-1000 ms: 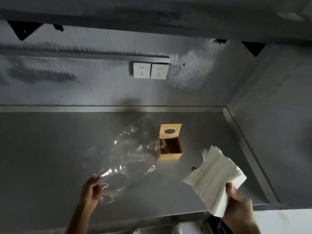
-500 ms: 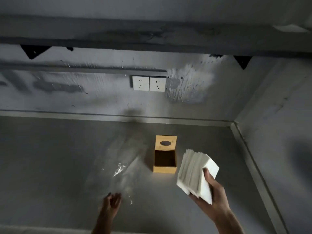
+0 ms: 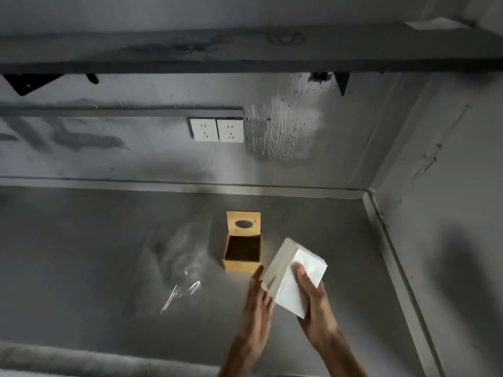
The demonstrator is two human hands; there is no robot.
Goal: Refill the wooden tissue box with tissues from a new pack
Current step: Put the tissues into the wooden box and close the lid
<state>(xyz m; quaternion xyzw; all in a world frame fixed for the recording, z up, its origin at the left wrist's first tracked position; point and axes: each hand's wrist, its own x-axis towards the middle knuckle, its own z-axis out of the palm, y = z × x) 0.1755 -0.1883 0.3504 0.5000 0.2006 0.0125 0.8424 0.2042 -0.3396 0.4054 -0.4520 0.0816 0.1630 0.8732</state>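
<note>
Tissue stack held just right of and nearer than the open wooden tissue box [image 3: 243, 247]; no legible writing.
Clear wrapper [image 3: 177, 263] lies left of the hands. Tissue stack [image 3: 292, 276]: right hand [image 3: 313, 300] grips it, thumb on top; left hand [image 3: 257, 297] flat, fingers straight against its side.

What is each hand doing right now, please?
Left hand: open, straight fingers against the side of the tissue stack.
Right hand: closed, holding the tissue stack.

No readable text, label, brand or number anywhere in view. Wooden tissue box [image 3: 243, 242], tissue stack [image 3: 295, 276], clear plastic wrapper [image 3: 177, 265], wall sockets [image 3: 217, 129]: all unmarked.
</note>
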